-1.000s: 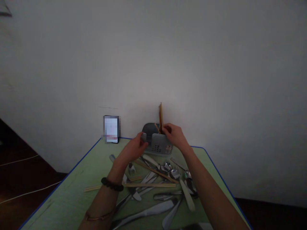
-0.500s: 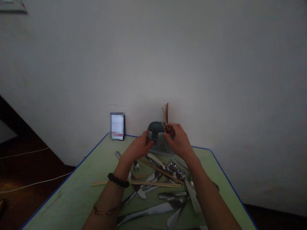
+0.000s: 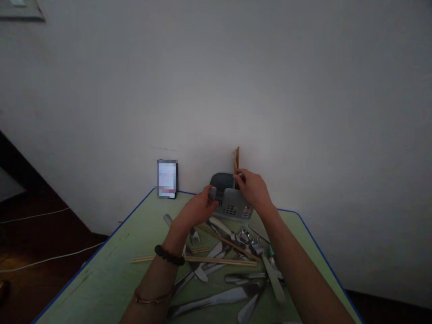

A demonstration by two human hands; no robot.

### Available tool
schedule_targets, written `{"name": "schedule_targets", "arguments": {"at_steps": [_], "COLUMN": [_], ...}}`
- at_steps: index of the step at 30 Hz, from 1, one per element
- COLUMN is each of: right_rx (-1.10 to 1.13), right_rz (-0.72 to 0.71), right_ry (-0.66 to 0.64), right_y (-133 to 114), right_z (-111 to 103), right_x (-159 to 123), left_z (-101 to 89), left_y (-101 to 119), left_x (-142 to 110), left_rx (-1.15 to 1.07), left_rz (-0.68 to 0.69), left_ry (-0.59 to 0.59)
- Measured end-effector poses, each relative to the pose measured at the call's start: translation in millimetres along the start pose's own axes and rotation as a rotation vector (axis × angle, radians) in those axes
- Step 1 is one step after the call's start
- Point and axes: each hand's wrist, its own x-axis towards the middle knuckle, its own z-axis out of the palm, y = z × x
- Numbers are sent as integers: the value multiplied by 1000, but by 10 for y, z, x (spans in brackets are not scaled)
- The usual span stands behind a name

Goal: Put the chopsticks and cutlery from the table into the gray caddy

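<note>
A grey utensil holder (image 3: 232,204) with small holes in its front stands at the back of the green table (image 3: 111,265). My left hand (image 3: 200,204) grips its left side, thumb in front. Several wooden chopsticks (image 3: 236,157) rise upright from the right part of the holder. Around them the fingers of my right hand (image 3: 251,186) are closed; their lower ends are hidden behind the hand and holder wall. In front lie loose chopsticks (image 3: 219,260), knives (image 3: 216,298), a fork (image 3: 195,236), spoons (image 3: 243,235) and a white-handled piece of cutlery (image 3: 275,281).
A phone (image 3: 167,179) with a blurred screen leans near the table's back left corner. The white wall (image 3: 216,90) rises right behind the table. A blue edge strip (image 3: 313,245) borders the tabletop. White cables (image 3: 50,258) run over the dark floor at left.
The view has shifted slightly left. My right hand has regrouped the chopsticks, which fanned apart half a second ago and now stand close together. My left hand stays on the holder.
</note>
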Motion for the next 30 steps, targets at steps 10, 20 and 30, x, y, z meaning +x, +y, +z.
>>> {"name": "schedule_targets", "arguments": {"at_steps": [10,20,30], "right_rx": [235,236,98], "right_rz": [-81,-49,-86], "right_ry": [215,-360,-663], "right_y": [259,460,368], "right_z": [-35,-121,187], "right_x": [-554,-1075,-1142], "left_z": [-4,-81,122], "left_y": [1,212,-225], "left_x": [-28,-224,-516], "left_rx": [2,54,380], "left_rz": [-16,109,171], "left_ry": [-32,79,-286]}}
